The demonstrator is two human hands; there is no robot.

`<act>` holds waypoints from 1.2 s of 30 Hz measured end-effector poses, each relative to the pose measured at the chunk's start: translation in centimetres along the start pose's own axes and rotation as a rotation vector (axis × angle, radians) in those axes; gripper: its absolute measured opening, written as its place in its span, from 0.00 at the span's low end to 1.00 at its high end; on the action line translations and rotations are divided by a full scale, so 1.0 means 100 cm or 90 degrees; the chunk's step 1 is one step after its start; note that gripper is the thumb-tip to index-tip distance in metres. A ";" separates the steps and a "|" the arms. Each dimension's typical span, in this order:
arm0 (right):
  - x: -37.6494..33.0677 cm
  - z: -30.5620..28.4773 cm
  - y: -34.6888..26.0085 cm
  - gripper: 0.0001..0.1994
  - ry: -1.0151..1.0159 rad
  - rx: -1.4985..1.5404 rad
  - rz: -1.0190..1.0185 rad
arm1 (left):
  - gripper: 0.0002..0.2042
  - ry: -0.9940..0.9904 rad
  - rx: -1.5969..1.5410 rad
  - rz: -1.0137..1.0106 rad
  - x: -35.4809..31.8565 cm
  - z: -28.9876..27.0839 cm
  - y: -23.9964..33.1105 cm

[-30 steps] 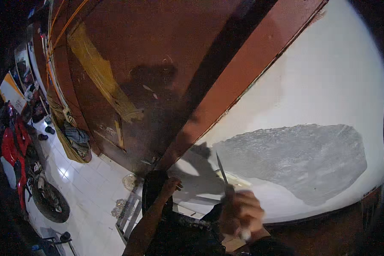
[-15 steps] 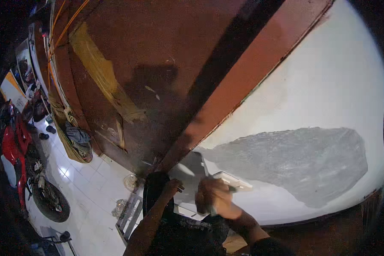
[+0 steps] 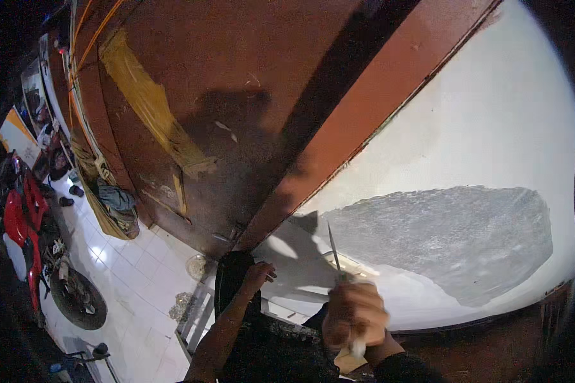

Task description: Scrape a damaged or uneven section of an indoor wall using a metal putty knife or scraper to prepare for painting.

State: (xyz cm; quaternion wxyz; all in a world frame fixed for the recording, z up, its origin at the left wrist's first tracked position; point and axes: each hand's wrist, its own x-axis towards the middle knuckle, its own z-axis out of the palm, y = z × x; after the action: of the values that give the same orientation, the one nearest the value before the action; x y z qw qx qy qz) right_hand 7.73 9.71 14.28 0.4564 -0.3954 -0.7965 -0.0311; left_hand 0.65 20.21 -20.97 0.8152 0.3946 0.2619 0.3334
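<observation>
My right hand point(image 3: 356, 316) is closed round the handle of a putty knife point(image 3: 333, 246), its thin metal blade pointing up and seen nearly edge-on. The blade is in front of the lower left part of a grey patch point(image 3: 447, 236) on the white wall point(image 3: 511, 108); whether it touches the wall I cannot tell. Behind the hand, a pale flat rectangular thing point(image 3: 351, 265) is partly hidden. My left hand point(image 3: 259, 277) is by my dark-clothed knee point(image 3: 233, 274), fingers loosely bent and apart, with nothing visible in them.
A brown door point(image 3: 236, 57) with a yellowish strip and a reddish-brown frame point(image 3: 364, 127) stand left of the wall. A cloth bundle point(image 3: 116, 199) hangs by the door. On the tiled floor point(image 3: 128, 281) are a red motorcycle point(image 3: 22, 223) and a round container point(image 3: 197, 268).
My right hand has moved right and slightly down with the putty knife, whose blade has turned from broad to nearly edge-on. My left hand has stayed almost in place.
</observation>
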 end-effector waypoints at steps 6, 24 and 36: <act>0.011 -0.006 0.014 0.10 -0.106 -0.015 -0.054 | 0.15 0.023 0.125 0.031 -0.046 0.066 0.153; 0.003 0.031 0.051 0.02 0.009 -0.148 0.024 | 0.10 0.023 0.373 0.151 -0.037 0.075 0.129; 0.012 0.067 -0.008 0.15 -0.416 0.079 -0.370 | 0.13 -0.176 0.129 0.134 0.044 -0.052 -0.085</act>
State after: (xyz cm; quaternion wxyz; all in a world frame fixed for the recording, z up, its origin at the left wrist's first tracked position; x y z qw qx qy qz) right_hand 2.14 12.64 11.52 0.1756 -0.1158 -0.9775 0.0163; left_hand 2.76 22.02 -31.55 0.7600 0.5420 0.1371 0.3315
